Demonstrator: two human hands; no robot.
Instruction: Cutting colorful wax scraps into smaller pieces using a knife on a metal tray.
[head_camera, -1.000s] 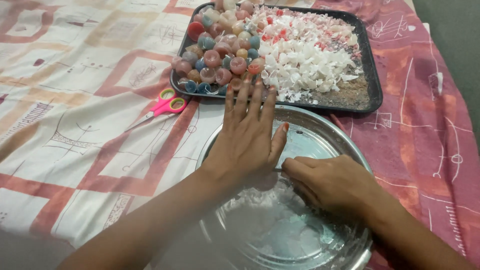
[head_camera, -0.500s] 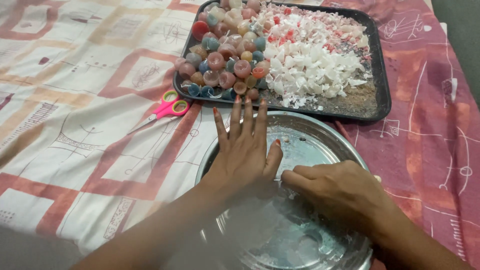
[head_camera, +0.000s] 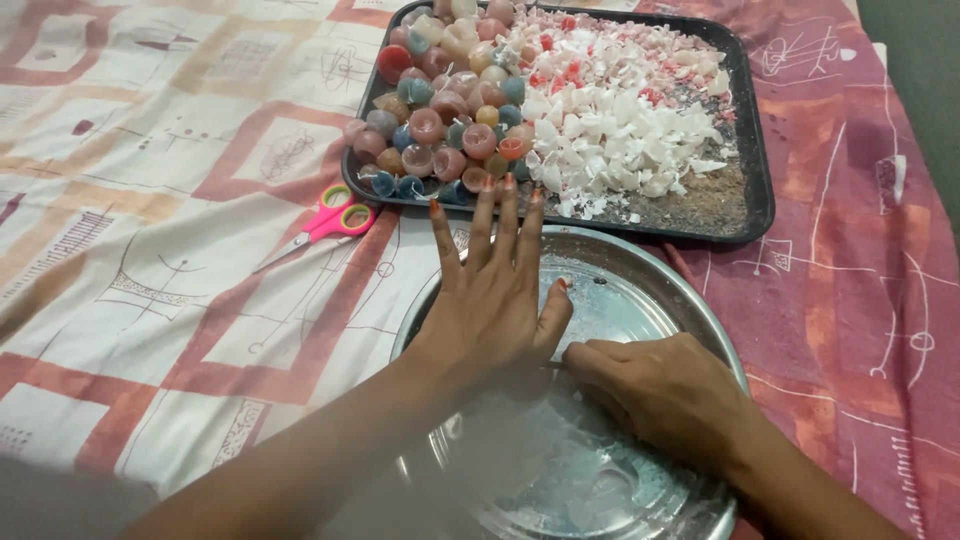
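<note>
Your left hand lies flat, fingers spread, holding nothing, on the round silver metal plate; your right hand is curled beside it, grip unclear.

Close head view, looking down

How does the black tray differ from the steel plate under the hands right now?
The black tray is rectangular and dark; the steel plate is round and shiny. The tray is heaped with small coloured cups and white broken bits; the plate holds only a thin whitish film. The tray lies farther off, untouched; the left hand lies flat on the plate and the right hand rests in it. Both sit on the patterned cloth.
</note>
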